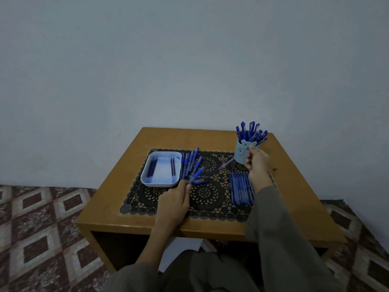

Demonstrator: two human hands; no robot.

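Containers first. The light blue cup stands at the far right corner of the mat, stuffed with capped blue pens that stick up and fan out. The white tray sits at the mat's far left. It holds a few thin dark refills in two little groups, and most of its floor is bare.

A pile of pens lies just beside the tray's right wall. Our left hand rests on the mat with the fingers mostly straight, tips touching the near end of one pen at the pile's near edge. It's a loose touch, not a clamp.

Our right hand is up against the cup's right side with the fingers curled and the thumb by the rim. We can't tell whether it's gripping the cup or something small. A loose pen lies on the mat just left of the cup, and a neat row of blue barrels sits near the right forearm.

The table is small. The cup is close to the far edge by the wall. The middle of the mat between the two hands is open, and so is a strip of wood along the near edge. Patterned floor shows on both sides.

As for markings, the cup has a little bear face drawn on it. Any print on the pens is too small to read.
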